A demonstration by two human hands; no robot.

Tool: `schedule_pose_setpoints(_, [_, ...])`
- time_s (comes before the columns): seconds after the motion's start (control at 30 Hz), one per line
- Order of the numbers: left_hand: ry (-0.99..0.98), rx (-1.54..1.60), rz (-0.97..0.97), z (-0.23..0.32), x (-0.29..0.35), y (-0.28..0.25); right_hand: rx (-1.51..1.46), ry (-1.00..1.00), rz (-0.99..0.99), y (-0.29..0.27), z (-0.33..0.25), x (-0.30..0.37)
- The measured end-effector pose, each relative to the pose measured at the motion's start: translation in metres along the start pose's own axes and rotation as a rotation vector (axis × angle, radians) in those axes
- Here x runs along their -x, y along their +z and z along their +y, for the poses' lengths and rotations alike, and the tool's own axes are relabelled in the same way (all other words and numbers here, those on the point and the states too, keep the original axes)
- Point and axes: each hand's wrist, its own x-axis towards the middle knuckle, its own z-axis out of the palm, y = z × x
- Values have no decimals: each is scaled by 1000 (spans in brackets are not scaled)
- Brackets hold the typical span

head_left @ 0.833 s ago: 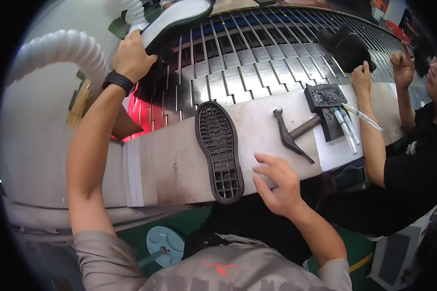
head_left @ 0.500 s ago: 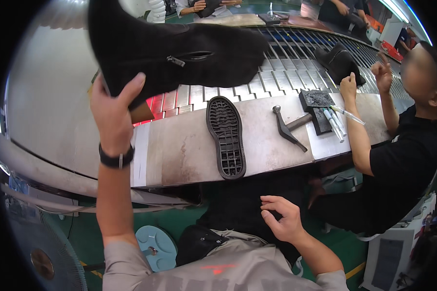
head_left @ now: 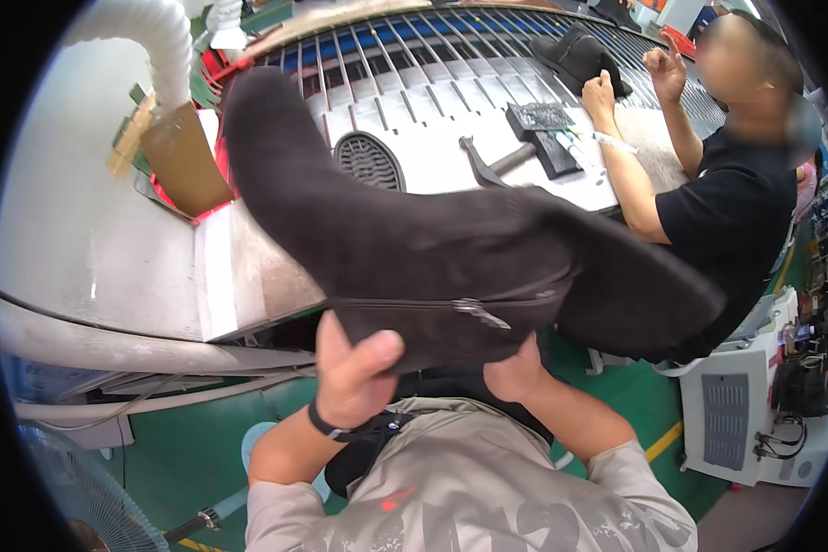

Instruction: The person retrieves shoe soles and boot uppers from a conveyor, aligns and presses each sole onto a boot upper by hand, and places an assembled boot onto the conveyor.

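Note:
A tall black boot (head_left: 414, 244) with a side zipper lies across both my hands above the table's front edge. My left hand (head_left: 354, 368) grips its lower edge, thumb up, near the heel side. At the boot's shaft, my right hand (head_left: 517, 368) is closed on the same edge; most of its fingers are hidden behind it. The zipper pull (head_left: 483, 313) hangs between my hands. Beyond the boot, a black treaded rubber sole (head_left: 368, 161) lies on the table, partly covered by it. A hammer (head_left: 492, 166) rests to the sole's right.
A slatted metal conveyor (head_left: 396, 64) runs behind the table. At the right, a co-worker's hand (head_left: 600, 97) touches another dark boot (head_left: 580, 60). Nearby are a black block (head_left: 552, 138) and several pens. A cardboard piece (head_left: 189, 166) and white hose (head_left: 161, 55) stand left; a fan (head_left: 92, 488) is lower left.
The boot has come down toward my body and turned. My right hand has risen from my lap to grip it along with my left. The view has shifted too.

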Motion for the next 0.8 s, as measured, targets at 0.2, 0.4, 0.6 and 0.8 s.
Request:
schedule_pose_setpoints(0.2, [-374,205,-77,-83,-16,15,-948,320,139,-12,49,25])
schedule_pose_setpoints(0.4, [-316,-600,-524,-65,-54,5,-1335,574,-154,-48,47,-11])
schedule_pose_setpoints(0.6, [126,-228,-165,-42,-75,-3,-1640,672,-493,-65,63,-40])
schedule_pose_setpoints(0.8, [29,-582,-49,-66,-79,7,-1152,647,139,-18,74,-25])
